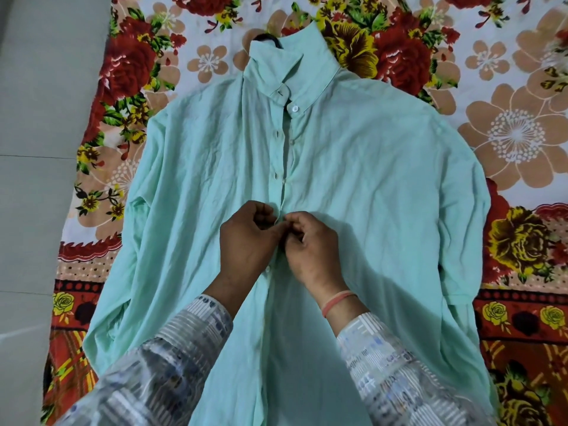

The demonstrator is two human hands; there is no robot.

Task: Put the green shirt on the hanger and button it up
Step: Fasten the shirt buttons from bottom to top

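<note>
Buttoning at mid-front of shirt [368, 179], laid flat on sheet [507, 133] with hanger [266, 36] at collar. Pinching front edges together with left hand [249, 241] and right hand [312, 247]. Next, probably: easing button through hole, then lower button [268, 269].

1. The hanger [266, 37] shows only as a dark curve above the collar; the rest is hidden inside the green shirt [353, 167].
2. The left hand [246, 241] and right hand [310, 247], pinching the placket, cover any button between their fingertips.
3. The shirt's hem runs off the bottom edge.
4. The patterned sleeves [172, 364] are blurred.
</note>
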